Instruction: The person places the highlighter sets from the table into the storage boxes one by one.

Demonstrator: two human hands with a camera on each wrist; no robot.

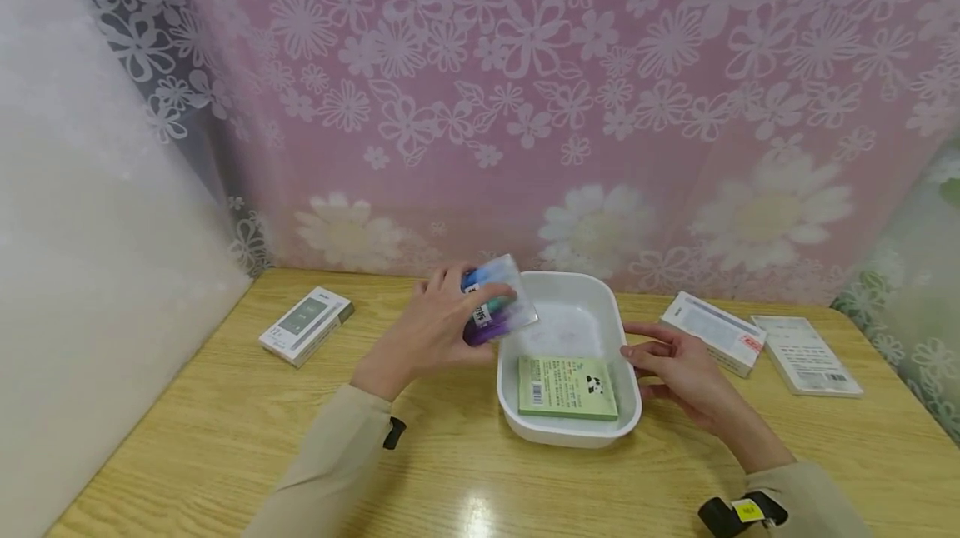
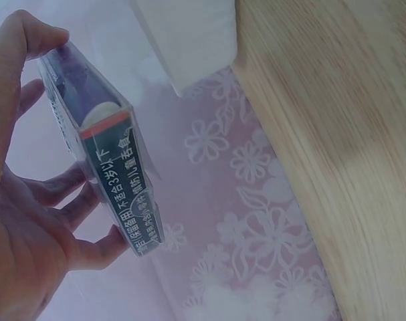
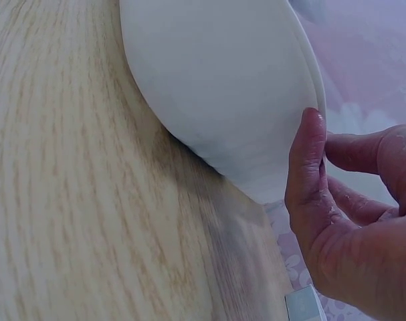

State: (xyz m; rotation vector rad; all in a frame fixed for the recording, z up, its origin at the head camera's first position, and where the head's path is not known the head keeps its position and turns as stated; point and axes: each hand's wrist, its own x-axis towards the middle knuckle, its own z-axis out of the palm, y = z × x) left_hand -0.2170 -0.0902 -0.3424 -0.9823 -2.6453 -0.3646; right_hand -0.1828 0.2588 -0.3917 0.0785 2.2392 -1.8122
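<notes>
My left hand grips a clear plastic box with blue, green and purple contents, tilted above the left rim of a white plastic tray. In the left wrist view, the box's dark printed label faces the camera, with thumb and fingers around its edges. My right hand pinches the tray's right rim; in the right wrist view, one finger lies against the outer wall and others are behind the rim. Inside the tray's near half lies a flat green pack printed with a panda and a barcode.
A white box with a grey panel lies on the wooden table at left. To the right of the tray are another white box and a flat white pack with a barcode. A pink flowered curtain hangs behind.
</notes>
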